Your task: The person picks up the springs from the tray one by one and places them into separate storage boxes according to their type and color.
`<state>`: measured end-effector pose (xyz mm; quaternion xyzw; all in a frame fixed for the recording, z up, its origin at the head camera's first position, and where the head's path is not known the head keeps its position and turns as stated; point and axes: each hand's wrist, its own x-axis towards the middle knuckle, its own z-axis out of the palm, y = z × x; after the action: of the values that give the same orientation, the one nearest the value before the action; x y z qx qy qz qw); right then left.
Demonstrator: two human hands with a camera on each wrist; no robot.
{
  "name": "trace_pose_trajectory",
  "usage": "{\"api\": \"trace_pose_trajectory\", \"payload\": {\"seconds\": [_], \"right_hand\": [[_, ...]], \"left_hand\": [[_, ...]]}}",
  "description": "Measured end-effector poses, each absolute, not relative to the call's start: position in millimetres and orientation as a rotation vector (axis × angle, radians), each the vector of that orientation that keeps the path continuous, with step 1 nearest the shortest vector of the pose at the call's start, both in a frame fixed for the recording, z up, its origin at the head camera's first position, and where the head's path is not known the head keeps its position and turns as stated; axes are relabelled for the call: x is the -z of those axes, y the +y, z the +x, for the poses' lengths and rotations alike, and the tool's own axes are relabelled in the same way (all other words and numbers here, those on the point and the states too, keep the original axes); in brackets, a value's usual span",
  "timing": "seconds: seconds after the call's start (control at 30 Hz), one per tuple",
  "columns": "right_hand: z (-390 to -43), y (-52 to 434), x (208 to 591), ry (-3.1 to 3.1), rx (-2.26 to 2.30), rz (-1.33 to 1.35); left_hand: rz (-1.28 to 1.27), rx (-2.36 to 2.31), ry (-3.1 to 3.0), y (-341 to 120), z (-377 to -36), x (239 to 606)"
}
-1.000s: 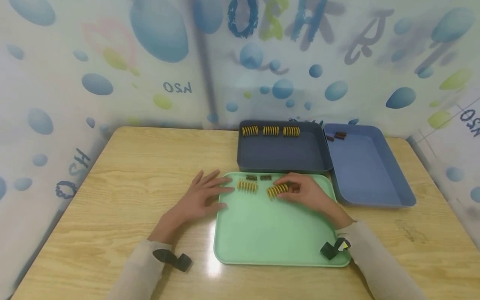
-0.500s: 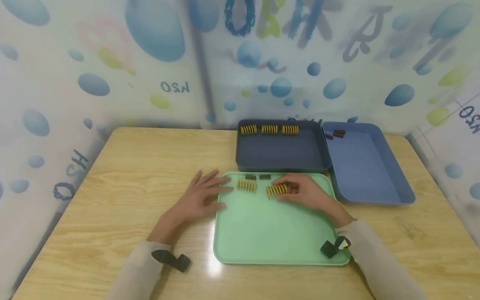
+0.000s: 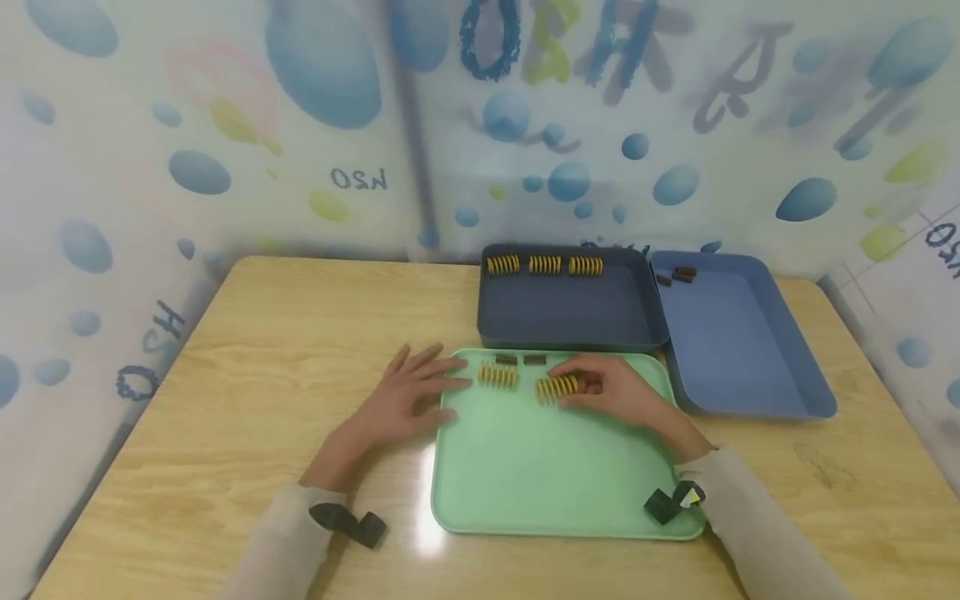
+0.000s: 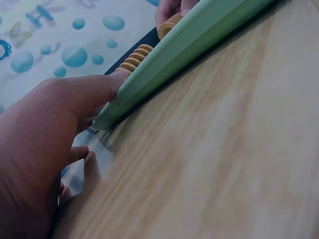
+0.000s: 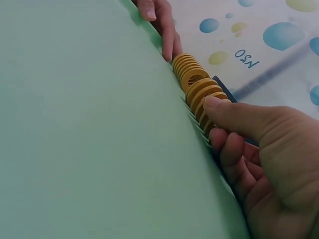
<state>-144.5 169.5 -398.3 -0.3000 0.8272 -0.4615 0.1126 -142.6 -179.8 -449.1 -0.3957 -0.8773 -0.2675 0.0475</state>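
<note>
My right hand (image 3: 618, 392) pinches a yellow coil spring (image 3: 557, 388) between thumb and fingers, low over the upper part of a green tray (image 3: 566, 475). In the right wrist view the thumb lies across the near coils of this spring (image 5: 199, 92). Left of it, a second yellow coil spring (image 3: 498, 376) lies on the tray. Two small dark springs, one left (image 3: 506, 360) and one right (image 3: 535, 360), lie by the far rim. My left hand (image 3: 401, 396) has its fingers spread, with the tips over the tray's left rim and nothing gripped.
Behind the green tray stands a dark blue tray (image 3: 570, 312) with yellow springs (image 3: 545, 264) in a row along its back. To its right is a lighter blue tray (image 3: 750, 350) holding small brown springs (image 3: 684, 273). All stand on a wooden table (image 3: 315, 317) against a patterned wall.
The held yellow spring has turned slightly and lies more level than a second ago. Both hands stay nearly in place; the head view shifts a little.
</note>
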Motion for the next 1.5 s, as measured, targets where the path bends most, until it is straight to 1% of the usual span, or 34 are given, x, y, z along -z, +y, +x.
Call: {"api": "trace_pose_trajectory", "payload": {"seconds": [0.43,0.7,0.83,1.07,1.5], "right_hand": [[-146.3,164.6,395.4,2.405,1.406,-0.91],[-139.0,167.9,391.5,2.41,1.378,-0.746],[-140.3,168.1,389.0,2.402,1.411,-0.72],[-155.2,175.7,419.8,2.36,1.452,-0.693],[-154.0,177.0,411.0,2.347,1.505,-0.693]], "left_hand": [[-1.203,0.781,-2.668,-183.5,-144.2,440.0],[-1.222,0.806,-2.669,-179.3,-140.7,442.8],[-1.224,0.793,-2.653,-179.1,-143.8,437.9],[-1.21,0.801,-2.67,-182.9,-144.9,440.8],[-1.198,0.824,-2.685,-179.5,-138.6,446.5]]}}
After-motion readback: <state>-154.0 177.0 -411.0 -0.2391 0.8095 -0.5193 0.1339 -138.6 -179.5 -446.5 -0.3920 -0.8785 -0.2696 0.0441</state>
